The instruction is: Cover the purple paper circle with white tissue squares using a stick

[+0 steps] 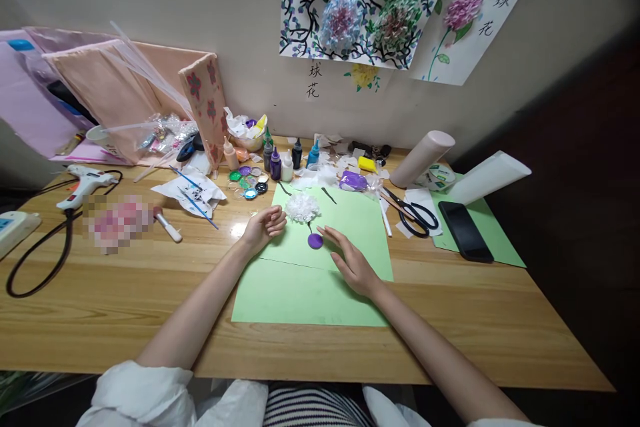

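A light green paper sheet [305, 287] lies on the wooden table in front of me. On its far part sit a white tissue-paper flower [302, 207] and a flat purple clay disc [315, 241] with a thin dark stem between them. My left hand [264, 225] rests at the sheet's left edge, fingers loosely curled, holding nothing, just left of the white flower. My right hand [350, 261] lies flat on the green paper with fingers stretched toward the purple disc, fingertips close beside it.
Small paint bottles [280, 161] and paint lids [249, 181] stand behind the sheet. Black scissors [415, 213] and a black phone [465, 231] lie to the right, beside rolled paper [423, 159]. A glue gun [85, 185] with cable, brushes and pink cloth are on the left.
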The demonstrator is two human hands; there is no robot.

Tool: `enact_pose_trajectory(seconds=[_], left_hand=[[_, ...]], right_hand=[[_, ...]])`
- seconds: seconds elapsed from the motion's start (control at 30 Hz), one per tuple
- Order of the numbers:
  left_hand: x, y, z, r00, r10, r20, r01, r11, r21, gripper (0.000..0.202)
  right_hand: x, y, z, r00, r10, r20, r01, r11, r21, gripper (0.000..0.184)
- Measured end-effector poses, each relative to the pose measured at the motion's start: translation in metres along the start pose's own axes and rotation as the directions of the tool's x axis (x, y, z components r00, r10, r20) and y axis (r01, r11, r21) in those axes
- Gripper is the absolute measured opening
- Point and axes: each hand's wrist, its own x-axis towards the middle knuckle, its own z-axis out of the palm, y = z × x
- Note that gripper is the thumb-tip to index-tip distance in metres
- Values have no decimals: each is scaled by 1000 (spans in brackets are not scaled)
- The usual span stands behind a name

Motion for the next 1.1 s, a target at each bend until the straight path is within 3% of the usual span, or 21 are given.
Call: enact_pose_trajectory(seconds=[0.4,0.7,0.93,1.1], left_hand=[[-3,-9,7,999,-44,-8,44,944,326,36],[-3,-10,8,1000,-28,-7,29,919,393,38],[-3,-10,9,1000,-19,-7,20,912,410,37],[-4,-10,9,1000,-8,-6,10,909,417,37]], right_hand=[[7,-4,6,994,-4,111,44,931,-362,43],[3,-1,7,993,-121,3,116,937,-330,47],[6,-2,10,998,-51,34,61,914,-402,41],[7,-1,10,999,-47,16,49,936,-349,38]])
